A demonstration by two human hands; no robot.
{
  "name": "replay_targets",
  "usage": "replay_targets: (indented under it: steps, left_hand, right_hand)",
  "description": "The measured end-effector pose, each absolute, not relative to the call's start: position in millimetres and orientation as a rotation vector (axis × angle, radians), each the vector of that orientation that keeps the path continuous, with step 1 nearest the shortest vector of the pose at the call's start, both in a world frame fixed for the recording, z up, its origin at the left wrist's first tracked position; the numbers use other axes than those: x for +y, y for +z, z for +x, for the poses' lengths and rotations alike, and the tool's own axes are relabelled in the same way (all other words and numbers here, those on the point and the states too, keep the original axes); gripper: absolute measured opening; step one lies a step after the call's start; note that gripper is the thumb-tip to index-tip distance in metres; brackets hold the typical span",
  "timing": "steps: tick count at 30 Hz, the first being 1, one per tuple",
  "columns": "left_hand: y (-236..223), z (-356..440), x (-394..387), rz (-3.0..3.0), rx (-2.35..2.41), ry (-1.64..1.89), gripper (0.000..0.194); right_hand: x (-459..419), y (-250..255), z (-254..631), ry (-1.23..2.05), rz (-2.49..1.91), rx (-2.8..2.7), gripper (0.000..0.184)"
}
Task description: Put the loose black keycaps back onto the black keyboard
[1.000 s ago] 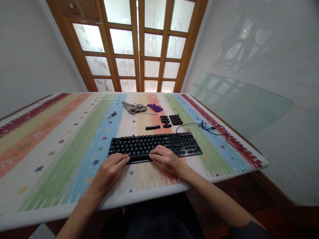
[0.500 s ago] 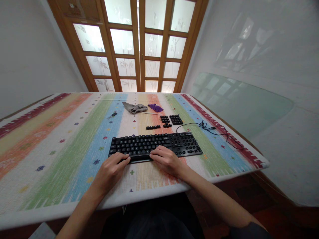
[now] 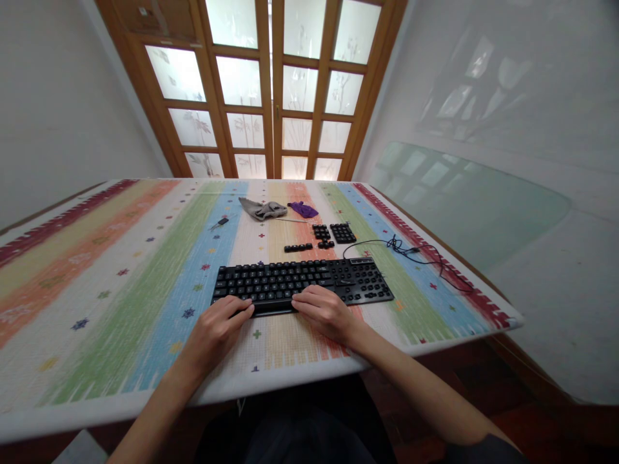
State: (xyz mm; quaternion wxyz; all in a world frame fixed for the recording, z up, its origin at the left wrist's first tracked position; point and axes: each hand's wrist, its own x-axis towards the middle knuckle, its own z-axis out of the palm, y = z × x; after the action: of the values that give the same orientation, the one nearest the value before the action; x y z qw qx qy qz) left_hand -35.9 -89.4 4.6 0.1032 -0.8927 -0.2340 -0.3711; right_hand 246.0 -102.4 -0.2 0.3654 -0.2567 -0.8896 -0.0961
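A black keyboard (image 3: 309, 281) lies across the near middle of a table covered in a striped cloth (image 3: 120, 277). My left hand (image 3: 216, 328) rests at the keyboard's front left edge, fingers stretched forward with the tips touching the bottom row. My right hand (image 3: 325, 312) lies flat on the front edge near the middle, fingers pointing left over the lowest keys. Neither hand holds anything.
Behind the keyboard lie several loose black keycaps in groups (image 3: 333, 233) and a row of keys (image 3: 298, 247). A grey cloth (image 3: 261, 209), a purple cloth (image 3: 303, 209) and a small tool (image 3: 218, 223) sit farther back. A black cable (image 3: 411, 250) runs right.
Both hands have stayed at the keyboard's front edge, with only a slight shift of the fingers. The view has tilted a little.
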Motion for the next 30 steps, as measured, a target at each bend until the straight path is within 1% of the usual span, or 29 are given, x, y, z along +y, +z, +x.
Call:
replay_targets:
  steps: [20, 25, 30]
  left_hand:
    - [2.2, -36.0, -90.8, -2.621, -0.699, -1.104, 0.025]
    - [-1.2, -37.6, -90.6, -2.615, -0.701, -1.112, 0.026]
    - [-2.9, -39.5, -90.1, -2.609, -0.709, -1.060, 0.033]
  right_hand:
    - [-105.6, 2.3, 245.4, -0.311, -0.650, -2.311, 0.028]
    - [-104.4, -0.8, 245.1, -0.316, -0.645, -2.287, 0.024]
    - [-104.4, -2.2, 244.9, -0.274, -0.658, -2.277, 0.020]
